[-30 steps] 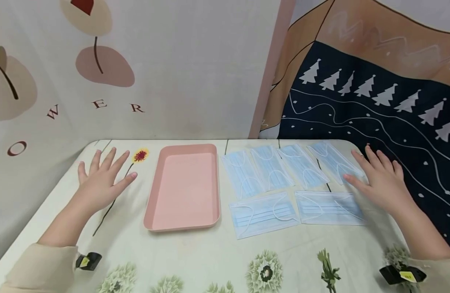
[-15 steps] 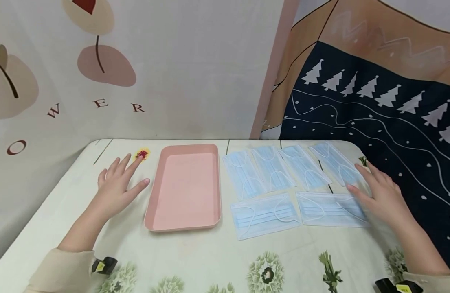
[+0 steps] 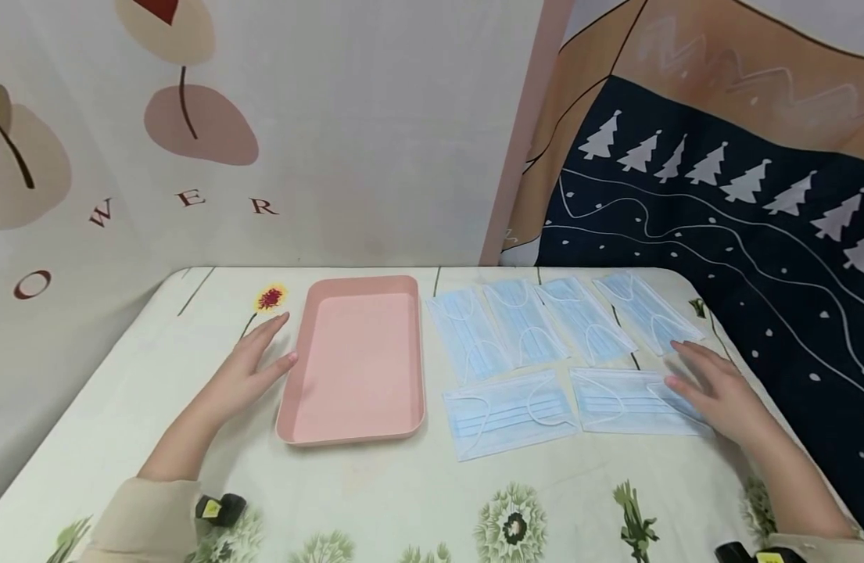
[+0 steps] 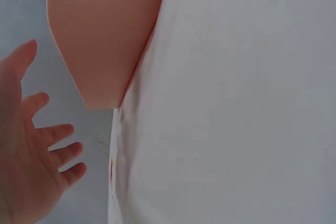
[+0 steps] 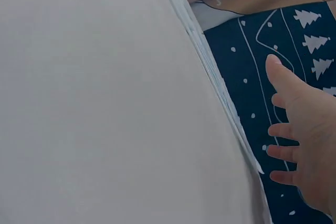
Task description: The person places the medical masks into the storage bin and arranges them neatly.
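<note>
A shallow pink tray [image 3: 357,360] lies on the table, left of the middle. My left hand [image 3: 245,377] hovers by its left rim, fingers loosely extended and holding nothing; in the left wrist view a gap shows between this hand [image 4: 31,156] and the tray [image 4: 105,40]. Several light-blue face masks lie flat to the tray's right: a slanted back row, including one mask [image 3: 467,332], and two front masks [image 3: 509,414] [image 3: 632,400] lying crosswise. My right hand [image 3: 723,399], relaxed and holding nothing, is over the right ends of the masks; whether its fingertips touch one, I cannot tell.
A white cloth with printed flowers [image 3: 512,524] covers the table [image 3: 375,500]. Behind stands a pale printed curtain [image 3: 375,156]. A dark cloth with white trees [image 3: 685,211] hangs at the back right. Each sleeve [image 3: 146,520] has a small black camera [image 3: 220,510] at the wrist.
My left hand has moved right, from over the printed flower to beside the tray. My right hand has lowered and come slightly nearer the masks. Tray and masks stay in place.
</note>
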The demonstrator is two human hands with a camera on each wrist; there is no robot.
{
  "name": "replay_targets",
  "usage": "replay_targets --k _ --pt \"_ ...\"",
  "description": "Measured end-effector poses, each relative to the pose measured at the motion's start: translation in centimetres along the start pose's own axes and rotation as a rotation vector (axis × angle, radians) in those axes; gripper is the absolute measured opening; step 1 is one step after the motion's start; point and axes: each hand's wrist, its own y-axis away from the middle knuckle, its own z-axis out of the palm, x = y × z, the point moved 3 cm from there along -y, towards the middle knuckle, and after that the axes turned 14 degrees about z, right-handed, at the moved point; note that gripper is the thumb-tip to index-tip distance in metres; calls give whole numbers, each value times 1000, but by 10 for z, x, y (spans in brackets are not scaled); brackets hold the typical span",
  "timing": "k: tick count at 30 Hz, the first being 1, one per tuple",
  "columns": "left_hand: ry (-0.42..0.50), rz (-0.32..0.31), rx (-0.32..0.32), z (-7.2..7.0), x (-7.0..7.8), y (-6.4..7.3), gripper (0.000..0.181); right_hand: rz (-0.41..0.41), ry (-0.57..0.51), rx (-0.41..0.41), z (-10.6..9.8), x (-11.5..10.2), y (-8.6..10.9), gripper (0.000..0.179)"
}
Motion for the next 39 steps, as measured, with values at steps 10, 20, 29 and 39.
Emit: replay_targets --k 10,20,29,39 --pt "222 -35 -27 16 -13 5 72 38 20 -7 8 10 1 67" --pt "376 -55 -26 28 -23 10 76 48 89 23 13 12 -1 67" --pt "381 -39 -26 30 -25 7 76 11 76 21 14 12 -1 60" --pt "396 -65 -29 32 -24 6 77 -17 41 2 14 10 0 52"
